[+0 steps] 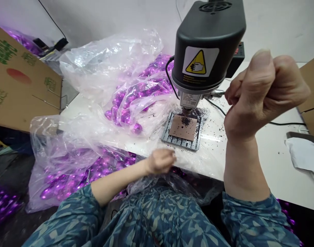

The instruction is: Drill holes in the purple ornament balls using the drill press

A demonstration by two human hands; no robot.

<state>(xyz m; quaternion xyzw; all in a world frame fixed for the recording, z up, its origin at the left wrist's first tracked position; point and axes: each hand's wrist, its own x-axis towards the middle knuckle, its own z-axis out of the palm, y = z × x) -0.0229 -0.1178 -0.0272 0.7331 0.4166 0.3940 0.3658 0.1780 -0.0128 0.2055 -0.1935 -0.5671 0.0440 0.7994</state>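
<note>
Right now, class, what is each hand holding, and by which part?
The right hand grips the machine's side lever by its outer end. The closed left hand shows nothing held.

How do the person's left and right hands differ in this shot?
The right hand is raised in a tight fist around the side lever of the benchtop drill press, while the left hand sits low and loosely curled at the edge of the white table. The right hand is beside the machine; the left hand is farther from it, near a clear plastic bag. Both are bare and come from blue patterned sleeves.
</note>
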